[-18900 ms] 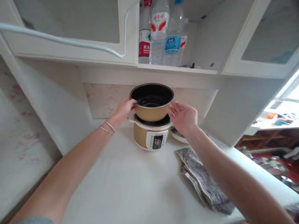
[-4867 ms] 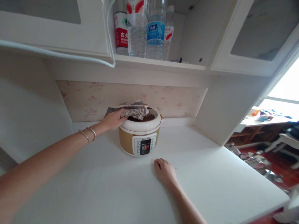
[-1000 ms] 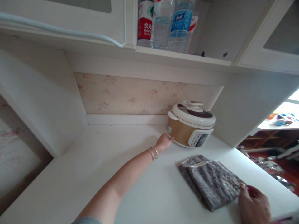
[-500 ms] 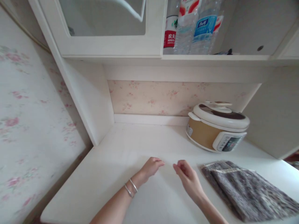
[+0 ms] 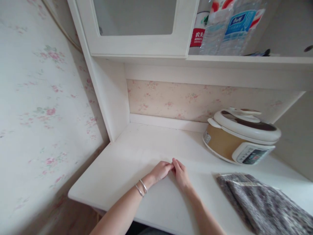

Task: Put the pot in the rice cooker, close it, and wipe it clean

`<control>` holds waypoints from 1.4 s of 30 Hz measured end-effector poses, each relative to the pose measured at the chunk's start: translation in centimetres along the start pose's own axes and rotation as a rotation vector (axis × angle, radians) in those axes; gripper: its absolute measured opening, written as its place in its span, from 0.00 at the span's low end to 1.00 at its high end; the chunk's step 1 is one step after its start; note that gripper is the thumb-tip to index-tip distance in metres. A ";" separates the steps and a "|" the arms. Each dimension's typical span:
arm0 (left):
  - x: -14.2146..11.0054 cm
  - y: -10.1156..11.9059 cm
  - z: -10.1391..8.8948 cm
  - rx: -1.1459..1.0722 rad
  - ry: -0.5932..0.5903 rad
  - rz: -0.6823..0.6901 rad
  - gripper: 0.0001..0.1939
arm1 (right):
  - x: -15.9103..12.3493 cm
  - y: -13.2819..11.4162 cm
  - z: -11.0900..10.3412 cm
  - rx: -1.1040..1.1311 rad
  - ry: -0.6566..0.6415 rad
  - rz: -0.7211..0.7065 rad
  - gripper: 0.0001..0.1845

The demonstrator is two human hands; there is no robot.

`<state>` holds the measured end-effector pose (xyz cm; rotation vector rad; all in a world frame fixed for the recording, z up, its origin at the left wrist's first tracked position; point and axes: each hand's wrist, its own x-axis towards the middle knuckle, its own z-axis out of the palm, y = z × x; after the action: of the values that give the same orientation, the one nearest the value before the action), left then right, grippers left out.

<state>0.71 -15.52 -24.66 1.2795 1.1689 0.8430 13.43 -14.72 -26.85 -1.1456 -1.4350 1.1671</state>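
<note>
My left hand (image 5: 160, 170), with two silver bangles (image 5: 141, 188) at its wrist, is closed just above the white tabletop (image 5: 149, 147). My right hand (image 5: 181, 173) meets it from the right, its fingers pinched together against the left fingertips. Whatever may be between the fingers is hidden or too small to make out. To the right of my right hand lies a folded grey-brown patterned cloth (image 5: 266, 199), apart from both hands.
A gold and white electric cooker (image 5: 220, 140) with its lid on stands at the back right. Overhead, a shelf (image 5: 225, 59) holds several plastic bottles (image 5: 237, 29), beside a glass-panelled cabinet door (image 5: 139, 45). A white side panel (image 5: 107, 94) borders the left.
My hands, apart before, have come together at the fingertips, the right one moving left. The view has turned left, so the cooker and cloth appear further right.
</note>
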 end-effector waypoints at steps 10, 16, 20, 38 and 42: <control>-0.1 -0.3 -0.8 -0.089 -0.056 -0.008 0.16 | -0.2 -1.0 0.0 -0.004 0.024 -0.025 0.28; -0.1 0.0 -0.9 -0.123 -0.084 -0.005 0.16 | -0.3 -1.4 -0.2 0.023 -0.003 -0.049 0.27; -0.1 -0.1 -0.9 -0.101 -0.078 0.002 0.19 | -0.3 -1.0 -0.1 0.045 0.026 -0.025 0.26; -0.4 0.3 -1.2 -0.106 -0.104 -0.019 0.21 | -0.8 -0.5 -0.2 -0.010 -0.022 -0.015 0.28; -0.5 0.1 -1.1 -0.120 -0.107 -0.015 0.20 | -1.2 -0.4 -0.1 -0.092 -0.091 -0.008 0.31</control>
<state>-0.48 -15.68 -24.38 1.2011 1.0269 0.8124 13.64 -15.97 -26.55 -1.1607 -1.5753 1.1711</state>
